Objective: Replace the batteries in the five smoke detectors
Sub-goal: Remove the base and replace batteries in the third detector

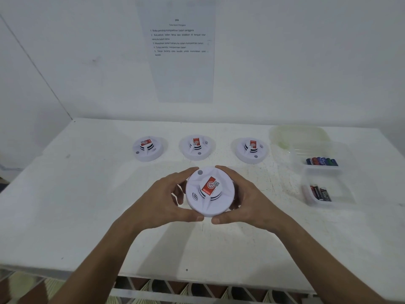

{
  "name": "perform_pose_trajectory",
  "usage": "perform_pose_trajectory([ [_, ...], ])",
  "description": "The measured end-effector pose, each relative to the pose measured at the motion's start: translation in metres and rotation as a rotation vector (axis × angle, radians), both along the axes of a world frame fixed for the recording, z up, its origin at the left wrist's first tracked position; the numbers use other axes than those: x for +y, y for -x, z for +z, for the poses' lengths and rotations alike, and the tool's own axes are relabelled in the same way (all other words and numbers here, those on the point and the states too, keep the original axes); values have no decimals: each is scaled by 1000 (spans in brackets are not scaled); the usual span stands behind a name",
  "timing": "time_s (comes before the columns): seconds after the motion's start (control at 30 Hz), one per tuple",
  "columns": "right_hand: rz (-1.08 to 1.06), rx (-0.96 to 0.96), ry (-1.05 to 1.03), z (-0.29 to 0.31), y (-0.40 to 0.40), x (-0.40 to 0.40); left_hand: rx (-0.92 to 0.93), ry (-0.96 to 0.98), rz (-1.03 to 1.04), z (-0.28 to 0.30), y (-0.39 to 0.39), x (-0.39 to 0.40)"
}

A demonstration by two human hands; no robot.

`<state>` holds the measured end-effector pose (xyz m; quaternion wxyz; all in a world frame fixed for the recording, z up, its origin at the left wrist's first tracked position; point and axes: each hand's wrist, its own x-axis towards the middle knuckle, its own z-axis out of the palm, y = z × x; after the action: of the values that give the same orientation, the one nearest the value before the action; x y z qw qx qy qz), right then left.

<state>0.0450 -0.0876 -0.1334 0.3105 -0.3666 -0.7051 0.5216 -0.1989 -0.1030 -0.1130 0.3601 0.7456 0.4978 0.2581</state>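
Observation:
A white round smoke detector (209, 191) with a red label is held above the table's middle. My left hand (163, 200) grips its left rim and my right hand (247, 200) grips its right rim, thumbs near each other at the front edge. Three more white detectors stand in a row behind: one at the left (148, 148), one in the middle (196, 147), one at the right (252, 150). At the right, a clear tub (321, 162) holds several blue, red and green batteries. A nearer clear tub (321, 194) holds several dark batteries.
The white table (87, 205) meets a white wall at the back, with a printed instruction sheet (179, 51) taped above. A clear lid (298, 134) lies at the back right. The table's front edge (197, 279) runs below my forearms, patterned floor beneath.

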Motion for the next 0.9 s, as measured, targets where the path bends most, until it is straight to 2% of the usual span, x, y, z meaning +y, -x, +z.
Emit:
perform_pose_trajectory([
  [0.9,20,15,17,0,15,11,-6,9,23,-2,14,9],
])
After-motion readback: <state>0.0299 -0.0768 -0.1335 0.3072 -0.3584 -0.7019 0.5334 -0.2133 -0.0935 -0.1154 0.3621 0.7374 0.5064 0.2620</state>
